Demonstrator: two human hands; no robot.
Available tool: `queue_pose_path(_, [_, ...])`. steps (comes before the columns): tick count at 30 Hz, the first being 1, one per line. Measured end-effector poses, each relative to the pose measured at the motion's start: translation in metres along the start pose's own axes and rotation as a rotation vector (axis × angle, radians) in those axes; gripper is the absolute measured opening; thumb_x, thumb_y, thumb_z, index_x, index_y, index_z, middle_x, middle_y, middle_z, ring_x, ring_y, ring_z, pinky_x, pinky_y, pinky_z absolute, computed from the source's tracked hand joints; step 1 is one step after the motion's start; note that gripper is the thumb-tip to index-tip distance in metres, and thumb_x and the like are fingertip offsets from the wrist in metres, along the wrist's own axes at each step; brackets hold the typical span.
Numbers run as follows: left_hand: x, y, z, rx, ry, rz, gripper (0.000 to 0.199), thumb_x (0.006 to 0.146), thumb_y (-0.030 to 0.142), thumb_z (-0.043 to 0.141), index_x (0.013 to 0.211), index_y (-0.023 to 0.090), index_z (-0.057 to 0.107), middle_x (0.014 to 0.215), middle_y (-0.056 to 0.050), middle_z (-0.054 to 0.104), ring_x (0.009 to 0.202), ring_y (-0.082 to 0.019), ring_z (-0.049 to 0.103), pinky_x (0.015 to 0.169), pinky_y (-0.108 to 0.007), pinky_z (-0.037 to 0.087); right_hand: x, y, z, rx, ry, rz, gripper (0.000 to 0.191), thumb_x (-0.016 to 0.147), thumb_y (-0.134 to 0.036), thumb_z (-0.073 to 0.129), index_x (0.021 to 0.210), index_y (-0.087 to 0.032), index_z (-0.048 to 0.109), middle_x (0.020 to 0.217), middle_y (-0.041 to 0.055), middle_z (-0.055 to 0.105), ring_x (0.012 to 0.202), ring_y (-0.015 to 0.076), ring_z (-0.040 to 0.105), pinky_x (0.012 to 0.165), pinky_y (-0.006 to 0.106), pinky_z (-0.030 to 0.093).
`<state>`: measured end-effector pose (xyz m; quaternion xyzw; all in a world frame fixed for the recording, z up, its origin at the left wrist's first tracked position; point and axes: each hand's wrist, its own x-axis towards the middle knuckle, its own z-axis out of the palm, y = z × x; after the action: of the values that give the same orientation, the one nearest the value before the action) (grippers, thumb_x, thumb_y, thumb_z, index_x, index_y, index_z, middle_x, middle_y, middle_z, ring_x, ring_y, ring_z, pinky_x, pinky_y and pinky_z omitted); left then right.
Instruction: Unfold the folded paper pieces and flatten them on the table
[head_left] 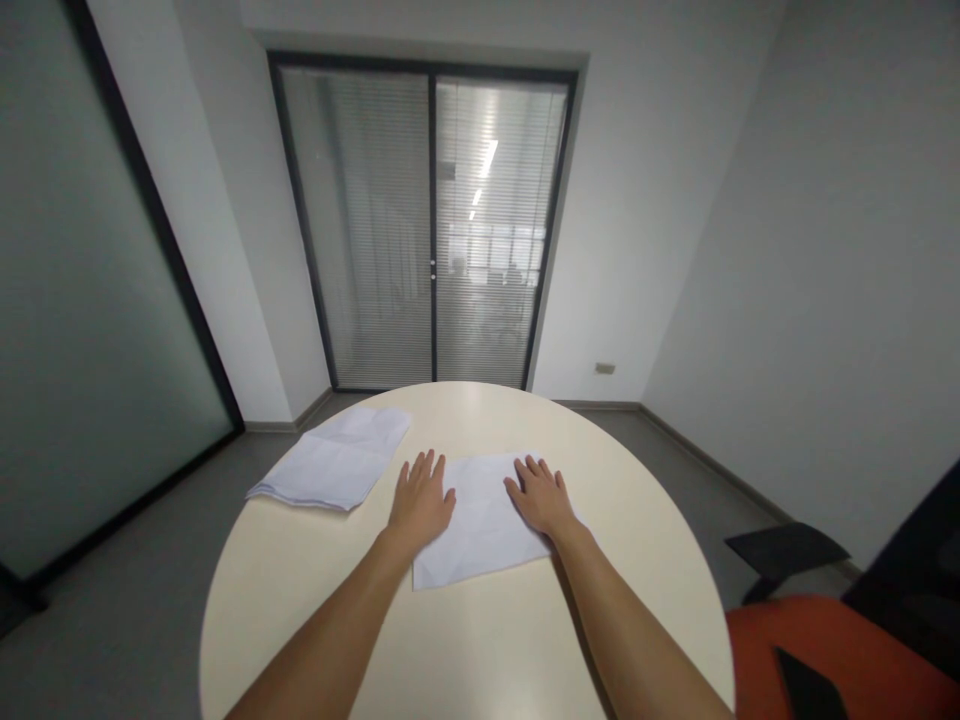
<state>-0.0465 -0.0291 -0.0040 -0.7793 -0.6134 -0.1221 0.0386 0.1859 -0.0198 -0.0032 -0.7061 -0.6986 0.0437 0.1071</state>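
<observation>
A white, creased sheet of paper [480,525] lies flat on the round cream table [465,640]. My left hand [420,500] rests palm down at the sheet's left edge, fingers together and extended. My right hand [540,495] lies palm down on the sheet's right part, fingers slightly spread. Neither hand grips anything. A second white paper stack [334,460] lies at the table's far left, partly over the rim, a short way from my left hand.
An orange chair with black armrests [832,640] stands at the right of the table. Sliding glass doors with blinds [431,230] face me across the grey floor. A frosted glass wall [75,330] runs along the left.
</observation>
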Motion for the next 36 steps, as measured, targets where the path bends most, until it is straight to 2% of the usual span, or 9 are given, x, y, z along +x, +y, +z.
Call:
queue_pose_path(3, [-0.006, 0.016, 0.004, -0.056, -0.08, 0.123, 0.06, 0.099, 0.042, 0.034, 0.154, 0.018, 0.034, 0.163, -0.011, 0.028, 0.151, -0.029, 0.021, 0.122, -0.048, 0.018, -0.001, -0.006, -0.006, 0.001, 0.088, -0.078, 0.048, 0.101, -0.041, 0.039, 0.14, -0.02, 0.054, 0.154, 0.0113, 0.044, 0.145, 0.0291, 0.032, 0.119, 0.052, 0.017])
queue_pose_path(5, [-0.008, 0.021, 0.007, -0.061, -0.124, 0.103, 0.058, 0.1, 0.044, 0.031, 0.153, 0.021, 0.036, 0.162, -0.01, 0.028, 0.15, -0.031, 0.023, 0.12, -0.051, 0.021, -0.004, -0.013, -0.008, 0.028, 0.132, -0.12, 0.046, 0.101, -0.039, 0.039, 0.137, -0.019, 0.057, 0.151, 0.0122, 0.048, 0.141, 0.0255, 0.039, 0.118, 0.044, 0.023])
queue_pose_path(8, [-0.009, 0.023, 0.009, -0.049, -0.122, 0.063, 0.058, 0.1, 0.046, 0.031, 0.152, 0.023, 0.038, 0.162, -0.009, 0.029, 0.149, -0.034, 0.025, 0.119, -0.054, 0.023, -0.013, -0.028, -0.005, 0.105, 0.098, -0.177, 0.054, 0.102, -0.047, 0.035, 0.143, -0.016, 0.053, 0.152, 0.0131, 0.046, 0.141, 0.023, 0.04, 0.117, 0.036, 0.027])
queue_pose_path(12, [-0.007, 0.022, 0.007, -0.045, -0.091, 0.005, 0.058, 0.099, 0.047, 0.032, 0.151, 0.022, 0.042, 0.161, -0.009, 0.033, 0.148, -0.037, 0.026, 0.118, -0.056, 0.025, -0.025, -0.041, 0.002, 0.103, -0.076, -0.237, 0.067, 0.1, -0.06, 0.032, 0.154, -0.021, 0.037, 0.162, 0.0096, 0.029, 0.15, 0.0318, 0.021, 0.12, 0.05, 0.016])
queue_pose_path(15, [-0.007, 0.023, 0.005, -0.04, -0.09, -0.025, 0.06, 0.099, 0.049, 0.033, 0.15, 0.02, 0.043, 0.16, -0.01, 0.034, 0.147, -0.038, 0.028, 0.117, -0.056, 0.026, -0.023, -0.035, 0.003, 0.073, -0.124, -0.18, 0.069, 0.1, -0.06, 0.03, 0.157, -0.022, 0.029, 0.165, 0.0079, 0.021, 0.152, 0.0322, 0.013, 0.121, 0.052, 0.01])
queue_pose_path(20, [-0.009, 0.022, 0.004, -0.032, -0.095, -0.014, 0.06, 0.099, 0.05, 0.031, 0.15, 0.021, 0.042, 0.16, -0.01, 0.034, 0.147, -0.038, 0.028, 0.117, -0.056, 0.027, -0.01, -0.013, 0.0, 0.024, -0.07, -0.02, 0.067, 0.1, -0.057, 0.032, 0.156, -0.02, 0.031, 0.165, 0.0091, 0.022, 0.152, 0.0317, 0.015, 0.12, 0.049, 0.012])
queue_pose_path(25, [-0.01, 0.022, -0.001, -0.038, -0.08, 0.0, 0.058, 0.099, 0.049, 0.034, 0.148, 0.019, 0.045, 0.158, -0.012, 0.037, 0.146, -0.037, 0.03, 0.117, -0.056, 0.027, -0.008, -0.007, 0.001, 0.004, -0.038, 0.0, 0.065, 0.1, -0.054, 0.032, 0.155, -0.019, 0.033, 0.164, 0.0107, 0.024, 0.151, 0.0321, 0.017, 0.119, 0.049, 0.014])
queue_pose_path(30, [-0.011, 0.025, -0.008, -0.121, -0.078, 0.208, 0.051, 0.1, 0.035, 0.036, 0.15, 0.023, 0.042, 0.16, -0.007, 0.036, 0.148, -0.027, 0.03, 0.121, -0.046, 0.025, -0.009, -0.009, 0.0, 0.0, -0.032, 0.0, 0.064, 0.1, -0.052, 0.034, 0.155, -0.018, 0.034, 0.163, 0.0111, 0.026, 0.15, 0.0327, 0.019, 0.119, 0.049, 0.015])
queue_pose_path(36, [-0.015, 0.027, -0.001, -0.139, -0.159, 0.203, 0.058, 0.1, 0.053, 0.032, 0.153, 0.029, 0.036, 0.163, -0.005, 0.027, 0.151, -0.035, 0.019, 0.12, -0.058, 0.019, -0.01, -0.012, -0.006, 0.009, 0.011, -0.025, 0.058, 0.1, -0.047, 0.039, 0.15, -0.018, 0.043, 0.161, 0.0118, 0.032, 0.148, 0.0337, 0.025, 0.118, 0.052, 0.02])
